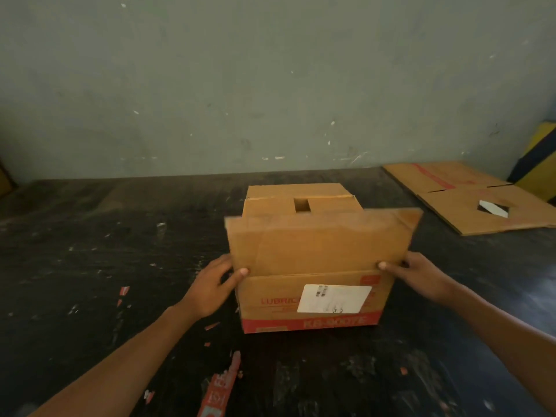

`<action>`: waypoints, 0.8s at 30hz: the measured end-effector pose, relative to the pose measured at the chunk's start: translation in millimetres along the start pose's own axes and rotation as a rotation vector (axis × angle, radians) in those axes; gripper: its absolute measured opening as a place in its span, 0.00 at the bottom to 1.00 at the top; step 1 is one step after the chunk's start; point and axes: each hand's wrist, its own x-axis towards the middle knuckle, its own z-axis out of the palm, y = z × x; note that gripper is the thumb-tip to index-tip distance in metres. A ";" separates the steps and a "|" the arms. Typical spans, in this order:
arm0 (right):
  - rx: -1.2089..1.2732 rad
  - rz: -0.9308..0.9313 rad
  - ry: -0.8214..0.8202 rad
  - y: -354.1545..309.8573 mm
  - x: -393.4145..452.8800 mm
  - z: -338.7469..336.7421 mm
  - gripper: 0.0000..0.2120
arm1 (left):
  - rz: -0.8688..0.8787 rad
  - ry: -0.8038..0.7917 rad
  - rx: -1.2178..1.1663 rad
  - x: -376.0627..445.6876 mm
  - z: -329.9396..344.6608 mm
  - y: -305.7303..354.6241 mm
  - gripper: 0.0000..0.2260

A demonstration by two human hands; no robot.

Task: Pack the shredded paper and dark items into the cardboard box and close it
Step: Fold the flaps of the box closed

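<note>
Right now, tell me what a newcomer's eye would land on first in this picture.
The cardboard box at the centre of the dark table, its near flap standing up, draws the eye first. The left hand and right hand each pinch a lower corner of that flap. A flattened cardboard sheet lies at the far right, and torn red tape scraps litter the near table.
</note>
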 end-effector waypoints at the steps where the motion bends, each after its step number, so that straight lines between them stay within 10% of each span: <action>1: 0.037 0.026 0.027 -2.0 3.2 5.1 0.27 | -0.032 0.047 -0.066 2.2 3.2 6.3 0.14; 4: 0.108 0.062 0.183 -6.3 17.4 14.2 0.33 | -0.152 0.168 -0.130 11.9 12.1 20.1 0.09; 10: -0.012 0.134 0.169 -16.7 62.4 6.9 0.38 | -0.356 0.199 -0.198 30.9 25.8 38.5 0.37; 24: -0.106 0.234 0.147 -46.1 219.8 -15.1 0.30 | -0.625 0.128 0.274 104.2 38.4 36.5 0.26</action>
